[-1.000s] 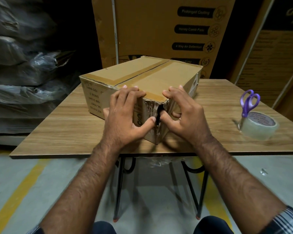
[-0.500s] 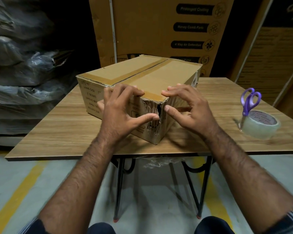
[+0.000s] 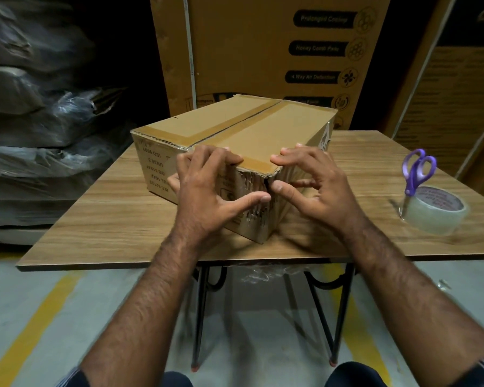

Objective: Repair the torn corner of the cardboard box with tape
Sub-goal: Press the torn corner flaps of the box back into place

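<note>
A: Biggest first. Background?
B: Large printed carton (image 3: 263, 51) standing behind, plastic-wrapped stacks (image 3: 39, 121) on the left. Grey floor (image 3: 39, 317) with yellow lines.
A: Work surface?
B: Wood-grain tabletop (image 3: 109, 219) on black metal legs (image 3: 200, 317).
A: Task item?
A: I mean the box.
B: Cardboard box (image 3: 263, 129) sits mid-tabletop, turned so one corner faces the person. Top seam taped brown. Torn corner (image 3: 266, 185) is that near vertical edge, ragged, with a dark split near the top.
A: Hands?
B: Left hand (image 3: 210, 191) on the left face of the corner, fingers curled over the top edge, thumb pressed flat beside the tear. Right hand (image 3: 313, 188) on the right face, fingertips on the top edge, thumb tip at the split. Both grip the box at the corner.
A: Tools?
B: Clear tape roll (image 3: 433, 210) lying flat at the tabletop's right side, well apart from the box. Purple-handled scissors (image 3: 418, 171) stand blades-down in its core.
</note>
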Motion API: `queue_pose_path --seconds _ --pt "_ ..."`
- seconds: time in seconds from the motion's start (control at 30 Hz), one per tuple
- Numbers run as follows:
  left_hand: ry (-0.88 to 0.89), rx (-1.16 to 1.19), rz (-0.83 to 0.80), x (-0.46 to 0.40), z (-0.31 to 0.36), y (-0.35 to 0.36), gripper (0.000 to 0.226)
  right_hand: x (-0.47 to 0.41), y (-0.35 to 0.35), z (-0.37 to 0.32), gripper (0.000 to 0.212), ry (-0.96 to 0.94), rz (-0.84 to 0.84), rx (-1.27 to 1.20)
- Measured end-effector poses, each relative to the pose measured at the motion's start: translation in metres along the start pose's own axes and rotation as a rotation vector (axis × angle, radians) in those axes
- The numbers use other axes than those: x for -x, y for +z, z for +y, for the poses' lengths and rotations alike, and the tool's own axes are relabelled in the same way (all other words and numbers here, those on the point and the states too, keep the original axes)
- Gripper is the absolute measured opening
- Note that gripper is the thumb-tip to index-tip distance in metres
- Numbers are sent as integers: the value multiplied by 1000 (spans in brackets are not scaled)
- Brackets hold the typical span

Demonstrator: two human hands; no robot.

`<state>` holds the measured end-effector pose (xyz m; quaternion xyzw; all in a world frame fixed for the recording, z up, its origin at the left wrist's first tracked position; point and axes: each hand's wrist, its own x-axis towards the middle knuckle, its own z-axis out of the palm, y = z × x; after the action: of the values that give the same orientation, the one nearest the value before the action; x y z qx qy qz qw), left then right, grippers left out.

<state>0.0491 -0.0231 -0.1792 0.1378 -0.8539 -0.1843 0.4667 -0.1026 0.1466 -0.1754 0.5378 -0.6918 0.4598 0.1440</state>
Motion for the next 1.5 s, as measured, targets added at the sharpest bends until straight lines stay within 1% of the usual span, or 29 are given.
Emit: queue_pose_path --seconds 0.1,0.2,0.33,0.43,0.53,0.6,0.67,0.73,0.8,0.9,1.07,1.23,1.37,1.5 --pt "-12 -45 19 2 4 4 80 -5 0 -1 44 -4 15 5" --pt "-26 -115 68 3 10 11 78 -6 5 1 41 -27 56 38" --pt "-21 -171 95 3 10 16 74 -8 13 7 38 -111 122 166" --pt "-7 -204 98 4 11 17 72 -9 15 5 37 -125 131 217" --pt "-15 -173 51 3 12 13 76 -7 9 1 39 -95 93 193" --pt "-23 -84 -7 2 8 6 77 -5 3 2 40 -63 52 140" --pt "-39 49 -45 0 2 -4 71 -5 -1 3 40 -25 23 74" --pt "-39 114 -41 -2 -3 -9 62 -5 0 3 38 13 36 22" --pt "-40 113 -3 -4 -3 -8 58 -4 5 3 38 36 76 -1" --pt "-53 111 59 -7 -2 1 58 -2 16 7 39 43 121 -7" --pt "-43 80 115 -8 -5 4 60 -2 35 2 40 28 176 29" --pt "-28 4 121 -8 1 11 55 0 39 1 39 36 201 52" --pt "-12 -26 96 -8 2 7 56 1 32 -4 41 66 158 0" --pt "36 -2 -3 2 -5 1 73 9 13 3 46 70 2 -54"
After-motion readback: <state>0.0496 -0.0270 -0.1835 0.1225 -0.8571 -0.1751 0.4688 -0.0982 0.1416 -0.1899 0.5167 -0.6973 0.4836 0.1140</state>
